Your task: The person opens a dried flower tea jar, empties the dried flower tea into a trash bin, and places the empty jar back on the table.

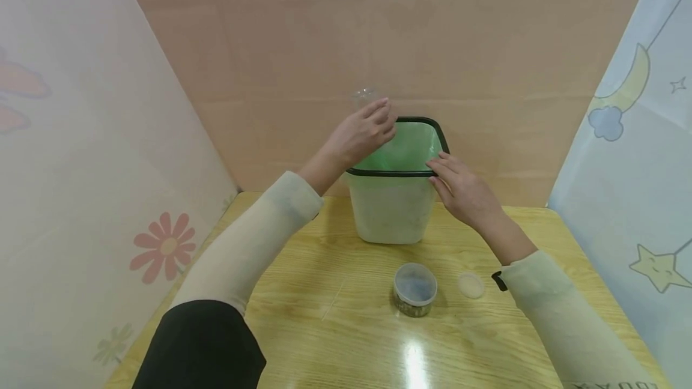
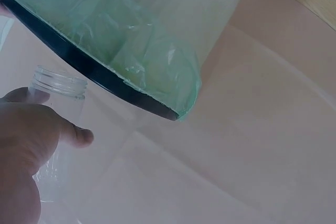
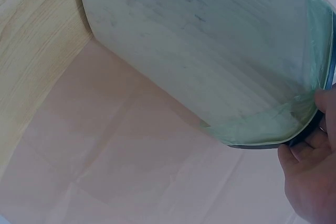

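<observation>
Green liner [image 1: 404, 144]: lines the white bin [image 1: 393, 212], overlapping its dark rim [image 1: 391, 173].
Clear bottle [image 2: 59, 83]: open-mouthed, at the bin's eleven o'clock; on my feed the left hand [image 1: 364, 134] grips it.
Right hand [image 1: 465, 191]: pinches the rim at four o'clock.
Round tub [image 1: 415, 302]: six o'clock from the bin, dark contents I can't identify.
Pale disc [image 1: 471, 286]: three o'clock from the tub.
</observation>
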Tool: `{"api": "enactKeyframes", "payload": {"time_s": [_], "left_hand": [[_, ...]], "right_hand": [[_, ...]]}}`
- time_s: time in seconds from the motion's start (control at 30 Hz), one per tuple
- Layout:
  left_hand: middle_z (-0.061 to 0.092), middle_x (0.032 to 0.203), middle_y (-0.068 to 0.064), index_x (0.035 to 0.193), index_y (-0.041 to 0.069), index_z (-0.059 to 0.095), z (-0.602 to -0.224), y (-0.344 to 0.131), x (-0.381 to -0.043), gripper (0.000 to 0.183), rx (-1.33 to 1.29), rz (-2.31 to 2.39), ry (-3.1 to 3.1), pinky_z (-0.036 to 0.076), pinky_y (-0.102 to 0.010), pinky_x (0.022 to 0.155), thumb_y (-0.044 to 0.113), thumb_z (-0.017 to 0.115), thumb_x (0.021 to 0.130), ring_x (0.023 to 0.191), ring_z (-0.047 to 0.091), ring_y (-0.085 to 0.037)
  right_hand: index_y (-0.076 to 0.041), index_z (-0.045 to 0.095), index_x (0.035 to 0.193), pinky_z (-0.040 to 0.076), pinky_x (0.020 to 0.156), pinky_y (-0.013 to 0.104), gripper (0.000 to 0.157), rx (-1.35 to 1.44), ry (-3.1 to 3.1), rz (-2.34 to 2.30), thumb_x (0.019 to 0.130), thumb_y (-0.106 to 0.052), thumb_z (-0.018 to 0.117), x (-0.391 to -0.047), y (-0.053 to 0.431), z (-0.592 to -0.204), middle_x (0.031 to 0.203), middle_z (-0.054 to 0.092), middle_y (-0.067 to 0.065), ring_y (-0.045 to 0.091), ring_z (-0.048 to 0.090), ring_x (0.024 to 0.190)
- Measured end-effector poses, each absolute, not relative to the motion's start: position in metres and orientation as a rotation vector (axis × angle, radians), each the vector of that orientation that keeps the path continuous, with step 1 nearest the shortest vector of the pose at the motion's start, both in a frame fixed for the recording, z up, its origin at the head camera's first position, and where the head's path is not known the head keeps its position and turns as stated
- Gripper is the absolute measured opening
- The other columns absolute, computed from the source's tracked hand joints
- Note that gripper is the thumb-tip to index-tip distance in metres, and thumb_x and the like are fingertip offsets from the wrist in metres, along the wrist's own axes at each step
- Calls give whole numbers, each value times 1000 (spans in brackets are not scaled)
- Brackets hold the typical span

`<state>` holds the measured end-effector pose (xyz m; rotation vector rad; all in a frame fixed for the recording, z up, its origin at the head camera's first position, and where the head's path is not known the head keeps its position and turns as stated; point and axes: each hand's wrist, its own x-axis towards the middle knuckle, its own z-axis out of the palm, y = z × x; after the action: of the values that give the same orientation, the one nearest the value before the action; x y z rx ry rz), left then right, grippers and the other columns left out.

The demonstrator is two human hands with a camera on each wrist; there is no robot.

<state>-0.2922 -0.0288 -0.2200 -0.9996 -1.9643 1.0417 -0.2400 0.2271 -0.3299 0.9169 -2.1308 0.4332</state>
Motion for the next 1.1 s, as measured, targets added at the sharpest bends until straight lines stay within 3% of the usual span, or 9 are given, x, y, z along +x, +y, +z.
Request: {"api": "enactKeyframes", "payload": {"time_s": [0.23, 0.83, 1.1], "left_hand": [[57, 142, -3, 139, 15, 56, -217, -36, -289, 44, -973, 987, -2014, 14, -40, 126, -4, 55, 99, 140, 43, -30], [53, 146, -5, 145, 12, 50, -217, -49, -290, 45, -886, 729, -2164, 30, -44, 119, 0, 54, 102, 133, 48, -27], [55, 144, -5, 139, 11, 52, -214, -52, -290, 47, -876, 494, -2341, 32, -47, 118, -3, 58, 95, 136, 47, -28]], "right_hand": [[10, 65, 125, 51, 98, 57, 38, 918, -2133, 426, 89, 1, 74, -240, 226, -330, 123, 67, 26, 44, 57, 125], [7, 64, 127, 49, 101, 57, 38, 895, -2194, 442, 90, 2, 72, -237, 226, -327, 125, 66, 24, 43, 55, 128], [8, 64, 127, 48, 102, 57, 38, 889, -2212, 440, 91, 0, 72, -238, 228, -327, 125, 66, 24, 43, 55, 128]]}}
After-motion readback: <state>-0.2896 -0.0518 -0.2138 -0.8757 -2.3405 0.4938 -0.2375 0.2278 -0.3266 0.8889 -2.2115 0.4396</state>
